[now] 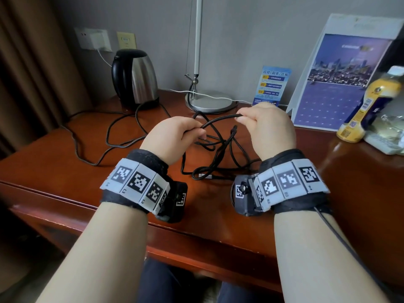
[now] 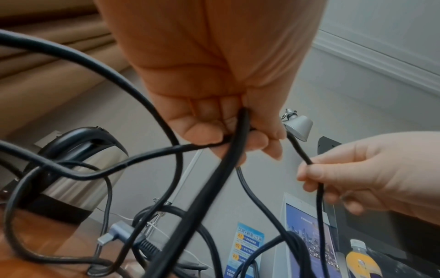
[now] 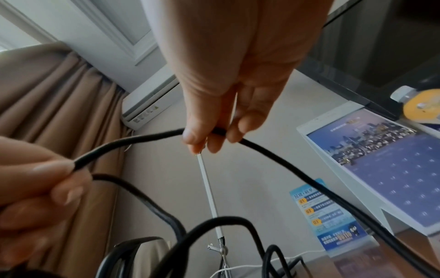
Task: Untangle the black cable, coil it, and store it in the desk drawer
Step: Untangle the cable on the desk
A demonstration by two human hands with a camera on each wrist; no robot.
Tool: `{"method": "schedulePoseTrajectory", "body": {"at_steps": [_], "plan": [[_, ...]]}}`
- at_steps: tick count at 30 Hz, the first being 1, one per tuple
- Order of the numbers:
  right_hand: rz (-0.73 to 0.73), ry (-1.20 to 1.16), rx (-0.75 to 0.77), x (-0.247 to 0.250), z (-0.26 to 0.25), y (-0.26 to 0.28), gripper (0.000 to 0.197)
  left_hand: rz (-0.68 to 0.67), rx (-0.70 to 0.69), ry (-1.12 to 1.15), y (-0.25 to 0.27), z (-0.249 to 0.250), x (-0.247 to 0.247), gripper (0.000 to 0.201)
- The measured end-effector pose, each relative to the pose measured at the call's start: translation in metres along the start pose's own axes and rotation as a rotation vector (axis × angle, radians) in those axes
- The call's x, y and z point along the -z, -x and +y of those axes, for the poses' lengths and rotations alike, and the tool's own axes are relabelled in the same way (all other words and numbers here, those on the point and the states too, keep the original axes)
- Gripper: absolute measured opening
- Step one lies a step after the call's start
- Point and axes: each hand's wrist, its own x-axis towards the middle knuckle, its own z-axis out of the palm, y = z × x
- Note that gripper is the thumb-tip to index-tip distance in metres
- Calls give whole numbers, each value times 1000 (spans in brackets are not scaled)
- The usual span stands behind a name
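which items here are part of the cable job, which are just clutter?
In the job:
black cable, its tangle on the desk
left hand, grip on the cable
right hand, pinching the cable

Just lying about:
kettle
lamp
blue leaflet
calendar
yellow bottle

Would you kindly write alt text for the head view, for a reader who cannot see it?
Two hands, left hand and right hand, each pinch a tangled black cable above a wooden desk. A kettle, lamp base and calendar stand behind.
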Motion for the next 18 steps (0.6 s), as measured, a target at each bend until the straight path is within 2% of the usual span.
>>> {"method": "schedulePoseTrajectory", "body": {"at_steps": [6,8,10,12,15,18], "plan": [[-205,43,155,-8,-16,0,24,-2,-35,-27,-5,8,-2,22],[-138,-19,126,-3,-15,-1,22,7,-24,-29,-5,5,0,21],[41,-74,40,8,-7,-2,22,26,25,-43,-4,-3,2,21],[138,-20,-40,18,1,-4,25,46,74,-51,-2,-8,4,21],[58,66,-59,16,2,-6,27,44,81,-62,-4,-5,2,22],[-88,125,79,6,-13,-1,34,47,93,-83,-6,0,0,22]]}}
